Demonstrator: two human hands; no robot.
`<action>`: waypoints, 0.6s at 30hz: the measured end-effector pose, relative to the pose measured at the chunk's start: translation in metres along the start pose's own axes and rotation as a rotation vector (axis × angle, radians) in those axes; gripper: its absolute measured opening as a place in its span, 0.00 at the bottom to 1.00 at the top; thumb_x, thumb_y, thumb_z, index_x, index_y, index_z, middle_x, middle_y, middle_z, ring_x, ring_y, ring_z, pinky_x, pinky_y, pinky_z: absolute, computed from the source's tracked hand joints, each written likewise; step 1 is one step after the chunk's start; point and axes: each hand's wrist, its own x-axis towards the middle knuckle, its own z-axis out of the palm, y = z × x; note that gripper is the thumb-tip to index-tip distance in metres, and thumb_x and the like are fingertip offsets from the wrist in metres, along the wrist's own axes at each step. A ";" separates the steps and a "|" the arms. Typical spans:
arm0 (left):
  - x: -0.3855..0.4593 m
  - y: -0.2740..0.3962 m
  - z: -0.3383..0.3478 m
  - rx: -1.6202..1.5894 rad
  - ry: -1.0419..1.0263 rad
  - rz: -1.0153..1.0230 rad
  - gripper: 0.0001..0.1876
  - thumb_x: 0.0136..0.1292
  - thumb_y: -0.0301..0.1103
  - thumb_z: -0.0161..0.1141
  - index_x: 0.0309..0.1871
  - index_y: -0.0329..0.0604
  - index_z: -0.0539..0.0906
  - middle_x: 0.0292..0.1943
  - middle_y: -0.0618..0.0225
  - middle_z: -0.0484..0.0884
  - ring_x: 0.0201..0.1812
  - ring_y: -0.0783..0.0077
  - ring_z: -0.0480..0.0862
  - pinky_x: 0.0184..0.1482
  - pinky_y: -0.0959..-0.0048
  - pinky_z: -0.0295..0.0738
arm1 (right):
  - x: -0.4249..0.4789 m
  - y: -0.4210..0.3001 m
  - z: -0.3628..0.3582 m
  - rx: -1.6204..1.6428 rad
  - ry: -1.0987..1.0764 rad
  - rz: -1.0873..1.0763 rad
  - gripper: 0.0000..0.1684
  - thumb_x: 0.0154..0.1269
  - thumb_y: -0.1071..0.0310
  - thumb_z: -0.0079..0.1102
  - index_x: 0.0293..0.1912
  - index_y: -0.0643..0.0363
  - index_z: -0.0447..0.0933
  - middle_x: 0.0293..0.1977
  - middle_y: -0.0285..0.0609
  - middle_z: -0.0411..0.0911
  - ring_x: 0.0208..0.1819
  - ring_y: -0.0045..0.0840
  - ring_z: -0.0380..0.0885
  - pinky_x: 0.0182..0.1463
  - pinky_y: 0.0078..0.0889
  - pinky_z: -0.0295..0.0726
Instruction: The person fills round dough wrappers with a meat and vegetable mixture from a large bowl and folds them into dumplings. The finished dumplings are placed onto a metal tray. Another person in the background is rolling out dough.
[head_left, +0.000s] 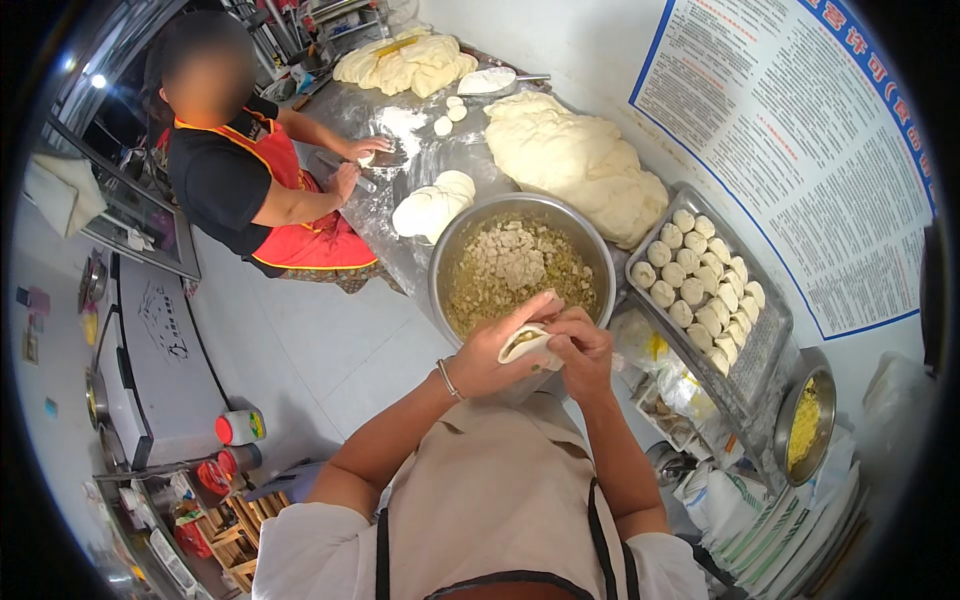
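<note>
My left hand (491, 356) cradles a round dough wrapper (534, 346) with filling showing in its partly folded middle. The fingers of my right hand (583, 349) pinch the wrapper's right edge. Just beyond both hands stands a large steel bowl (441, 247) of chopped filling (517, 262), with a paler mound on top. Left of the bowl's far side lies a stack of flat dough wrappers (435, 206). At the right, a metal tray (757, 375) holds rows of pleated, closed buns (690, 262).
A co-worker in a red apron (330, 240) works dough at the table's left edge. Large dough masses (577, 161) (405, 64), a flour scoop (487, 81) and small dough balls (450, 118) lie on the floured metal table (480, 146). A bowl of yellow food (805, 427) stands at the right.
</note>
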 end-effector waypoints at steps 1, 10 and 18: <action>-0.001 0.001 0.000 0.065 -0.002 0.021 0.34 0.61 0.28 0.62 0.71 0.37 0.67 0.62 0.55 0.78 0.60 0.57 0.80 0.62 0.65 0.73 | -0.001 -0.003 0.000 -0.056 -0.012 -0.005 0.08 0.60 0.78 0.65 0.40 0.64 0.85 0.38 0.36 0.76 0.39 0.16 0.73 0.41 0.19 0.70; -0.015 -0.024 0.012 -0.325 0.159 -0.149 0.18 0.74 0.34 0.51 0.60 0.32 0.78 0.58 0.55 0.81 0.54 0.62 0.83 0.56 0.65 0.78 | 0.002 -0.035 0.014 -0.425 -0.041 -0.082 0.21 0.62 0.71 0.67 0.55 0.62 0.79 0.43 0.40 0.78 0.43 0.22 0.75 0.46 0.22 0.71; -0.014 -0.038 0.013 -1.043 0.241 -0.345 0.20 0.77 0.39 0.46 0.56 0.30 0.80 0.66 0.54 0.74 0.64 0.62 0.76 0.65 0.67 0.71 | -0.001 -0.029 0.031 -0.423 -0.127 -0.037 0.27 0.72 0.59 0.51 0.65 0.63 0.68 0.49 0.49 0.79 0.51 0.38 0.78 0.58 0.34 0.72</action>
